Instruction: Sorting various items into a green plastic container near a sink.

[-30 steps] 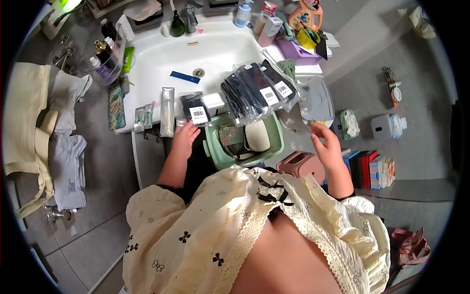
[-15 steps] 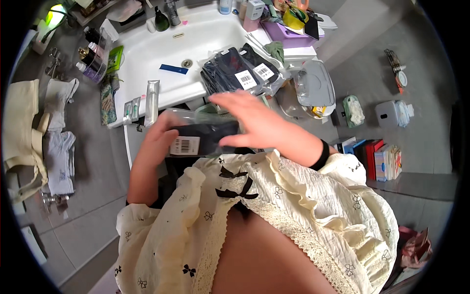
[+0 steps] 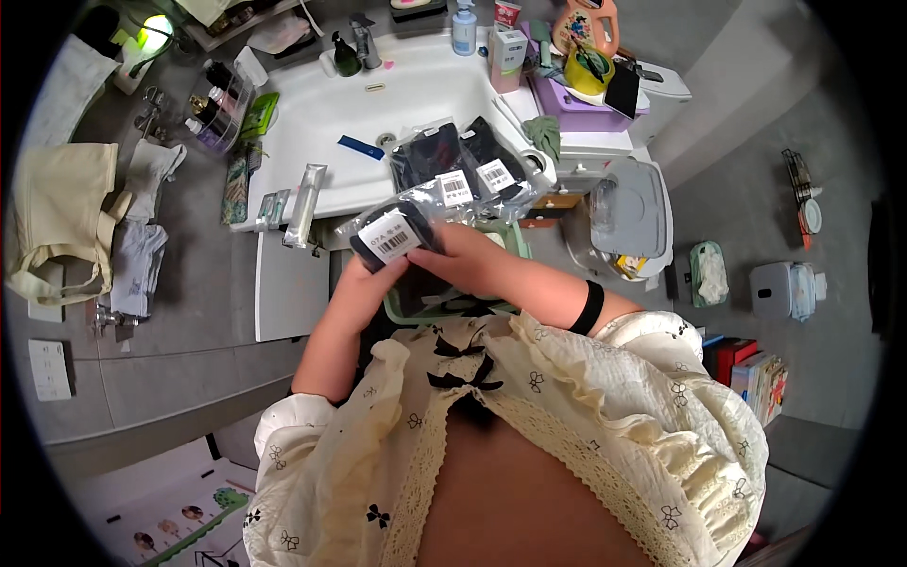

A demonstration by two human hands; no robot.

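Between my two hands is a dark folded garment in a clear plastic bag, its white barcode label turned upward. My left hand grips the near left part of this package, thumb on top. From the right, my right hand closes on its near right corner with the thumb pressed down. Just beyond, two similar bagged dark garments lie side by side on the front right of the sink, one on the left and one on the right. Below my hands sits a light green basin with dark contents.
The white sink holds a blue strip. A slim clear-wrapped packet lies across its front edge. To the right are a purple box and a grey-lidded bin. A bottle rack hangs left.
The bagged garment has moved up and away from my body, toward the sink, and is now tilted. My right hand, spread above it before, has come down onto it. The view has shifted.
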